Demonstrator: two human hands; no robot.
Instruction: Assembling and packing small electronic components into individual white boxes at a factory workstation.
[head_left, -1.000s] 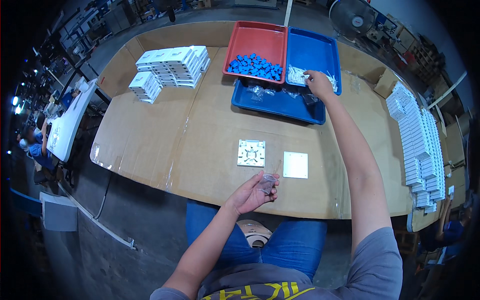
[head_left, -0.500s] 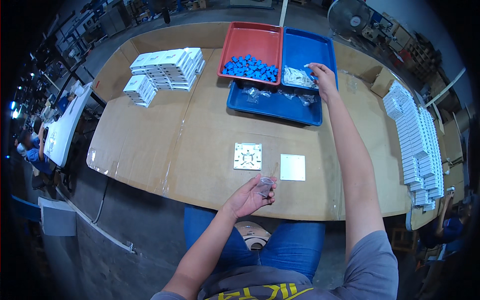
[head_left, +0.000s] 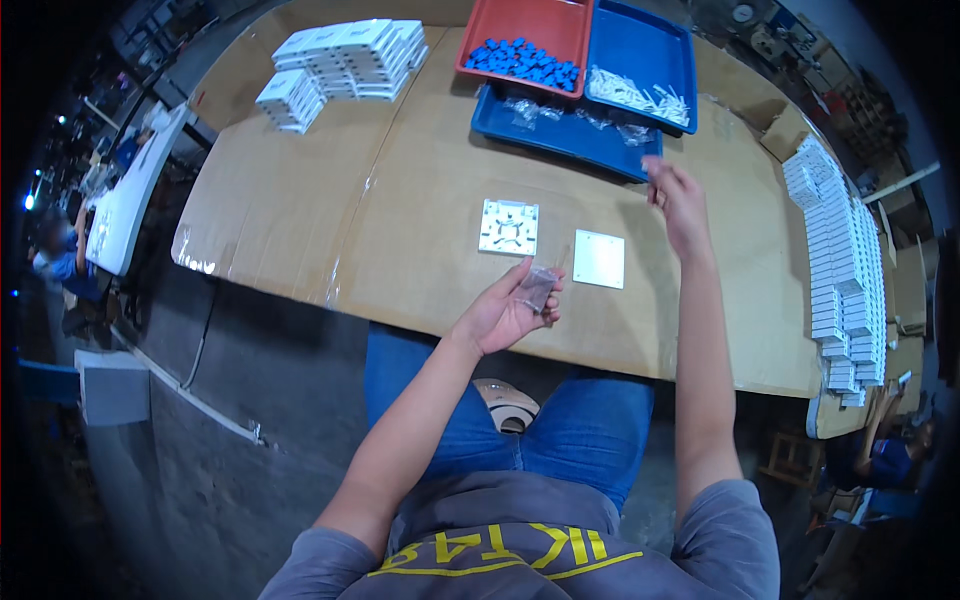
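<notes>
Two hands are at work over the cardboard-covered tabletop (head_left: 420, 200). From my view, the left hand (head_left: 505, 310) sits at the near edge just below centre frame, its grip curled loosely round a small clear plastic bag (head_left: 538, 288) held between thumb and fingers. The right hand (head_left: 678, 200) hangs in the air right of centre, above the tabletop, fingers partly closed; I cannot tell whether they pinch anything. Just above the left hand lie a white square plate with fittings (head_left: 508, 227) and, beside it to the right, a plain white square plate (head_left: 599, 259), close together but apart. At top centre a red tray (head_left: 530, 25) carries blue pieces (head_left: 522, 60), a blue tray (head_left: 640, 45) next to it carries white pieces (head_left: 640, 95), and a lower blue tray (head_left: 560, 130) holds clear bags. Stacks of white boxes (head_left: 340, 55) sit at upper left, and a long row of white boxes (head_left: 840, 260) runs down the right edge. Bare cardboard spreads across the left and middle, with open room between the plates and the trays.
</notes>
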